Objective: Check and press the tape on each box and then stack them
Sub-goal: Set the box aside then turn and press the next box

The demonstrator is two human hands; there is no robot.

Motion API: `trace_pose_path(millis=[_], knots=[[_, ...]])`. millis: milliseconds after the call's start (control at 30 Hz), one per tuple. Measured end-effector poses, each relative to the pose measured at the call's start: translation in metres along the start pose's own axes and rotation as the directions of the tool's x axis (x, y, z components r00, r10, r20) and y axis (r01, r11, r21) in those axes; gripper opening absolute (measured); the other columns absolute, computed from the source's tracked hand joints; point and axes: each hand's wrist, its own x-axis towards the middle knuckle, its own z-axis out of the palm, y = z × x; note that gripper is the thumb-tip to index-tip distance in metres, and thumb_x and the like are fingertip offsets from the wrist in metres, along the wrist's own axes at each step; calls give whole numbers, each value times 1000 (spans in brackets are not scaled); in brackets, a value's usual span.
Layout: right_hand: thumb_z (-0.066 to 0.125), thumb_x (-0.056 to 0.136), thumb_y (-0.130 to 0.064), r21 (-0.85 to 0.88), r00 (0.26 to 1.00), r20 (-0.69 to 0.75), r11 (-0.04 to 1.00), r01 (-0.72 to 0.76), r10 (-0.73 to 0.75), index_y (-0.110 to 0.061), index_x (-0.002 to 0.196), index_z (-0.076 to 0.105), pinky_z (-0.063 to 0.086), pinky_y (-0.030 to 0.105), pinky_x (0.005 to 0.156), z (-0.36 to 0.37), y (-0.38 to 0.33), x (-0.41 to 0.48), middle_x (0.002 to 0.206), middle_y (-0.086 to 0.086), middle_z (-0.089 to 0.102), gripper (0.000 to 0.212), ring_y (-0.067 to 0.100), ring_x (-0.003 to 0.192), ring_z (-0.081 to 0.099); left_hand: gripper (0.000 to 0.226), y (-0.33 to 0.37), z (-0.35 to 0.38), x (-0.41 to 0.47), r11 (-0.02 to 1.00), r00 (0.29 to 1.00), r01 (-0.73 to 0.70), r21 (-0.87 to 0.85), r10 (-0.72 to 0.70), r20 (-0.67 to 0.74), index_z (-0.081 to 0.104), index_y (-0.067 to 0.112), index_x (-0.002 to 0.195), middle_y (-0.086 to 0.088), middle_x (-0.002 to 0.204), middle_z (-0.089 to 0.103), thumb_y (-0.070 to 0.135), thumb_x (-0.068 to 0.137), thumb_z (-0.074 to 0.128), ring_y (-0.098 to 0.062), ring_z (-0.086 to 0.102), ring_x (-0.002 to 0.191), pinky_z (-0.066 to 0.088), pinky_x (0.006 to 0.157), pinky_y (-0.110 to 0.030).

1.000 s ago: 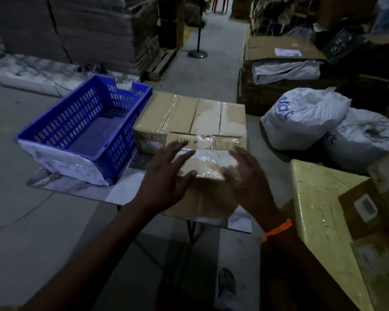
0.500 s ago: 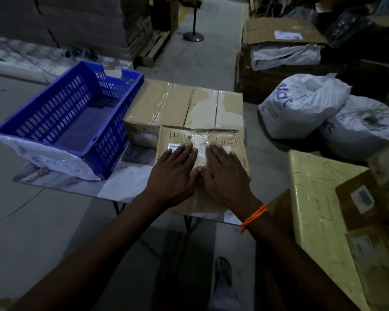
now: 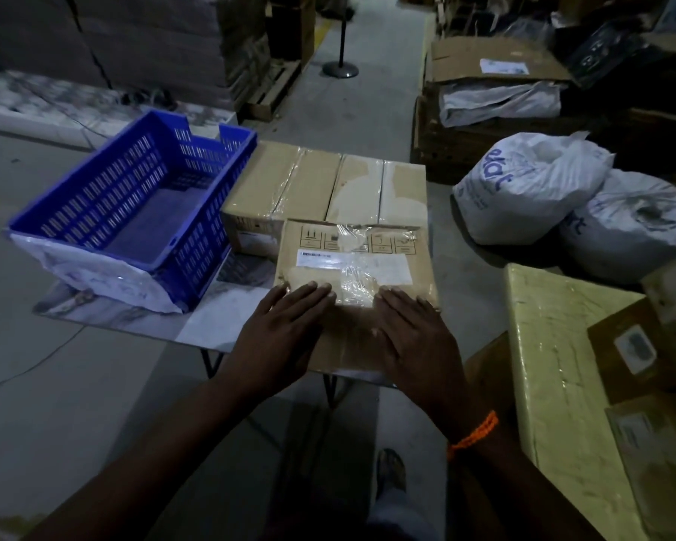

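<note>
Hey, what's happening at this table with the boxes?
A person stands at a small table with both hands laid flat on top of a cardboard box. The left hand and right hand press on its near part, fingertips at the clear tape across the top. A bigger taped box sits just behind it, and a blue crate stands on the left of the table. The two boxes are one behind the other, not stacked yet.

Dim warehouse, grey concrete floor [image 3: 371,111], pallets [image 3: 274,91]

Blue slotted crate [image 3: 106,212] — brown boxes [image 3: 324,189] — orange wristband [image 3: 475,435]
</note>
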Motion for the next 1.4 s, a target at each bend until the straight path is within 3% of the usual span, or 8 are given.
trace_pose_path(millis=[500,567,667,800,900,1000,1200,1400], knots=[[62,93,-12,146,981,-155,985,-91,113,-10,145,57,31,51,122,1,9,-17,156,14,48,53,30,149,39,76,-1,13,-8,968,977,91,-232,-131,-166,47,20,149,-5,161,36,5,81,78,-26,28,152,31,119,-50],[75,88,-7,322,905,-202,898,-300,375,-8,151,48,34,41,121,2,9,-34,159,16,42,68,28,149,37,72,-1,18,-21,920,931,167,-354,-265,-250,44,15,151,-9,163,33,4,86,75,-25,28,152,35,118,-42],[83,85,-22,563,741,165,555,-612,651,-19,160,33,41,38,115,15,20,-53,161,7,41,90,18,145,40,72,1,29,-38,678,818,346,-649,-557,-145,35,15,155,-4,159,38,20,92,71,-12,40,144,43,113,-32],[82,80,-52,594,775,358,513,-619,520,-36,156,34,45,29,107,33,17,-60,151,-20,48,91,-2,133,48,66,8,44,-44,475,779,513,-715,-608,154,38,37,145,24,132,53,21,91,73,23,49,115,49,108,-35],[81,87,-37,627,790,343,503,-595,508,-35,152,40,41,30,110,34,12,-58,141,-28,50,77,-9,128,48,60,10,42,-51,486,743,519,-703,-664,89,47,28,146,14,130,61,21,93,72,7,59,115,54,100,-29],[73,80,-63,636,806,330,516,-574,491,-31,154,42,40,27,108,27,5,-55,144,-16,52,86,3,133,48,59,2,28,-62,522,691,508,-685,-722,-37,50,23,148,4,128,65,20,93,71,-6,66,107,52,84,-11],[76,92,-39,633,784,373,481,-606,497,-31,151,48,48,10,92,44,5,-31,132,-1,55,66,-12,112,56,66,-15,21,-69,503,667,558,-660,-745,-4,51,25,148,-3,129,67,51,89,62,-16,68,105,58,87,-36],[67,75,-79,562,745,429,495,-662,510,-41,145,52,55,43,100,64,34,-17,131,5,60,81,16,117,63,67,-17,47,-67,438,687,630,-642,-700,196,43,29,153,-1,134,65,43,92,68,-13,65,111,53,88,-29]])
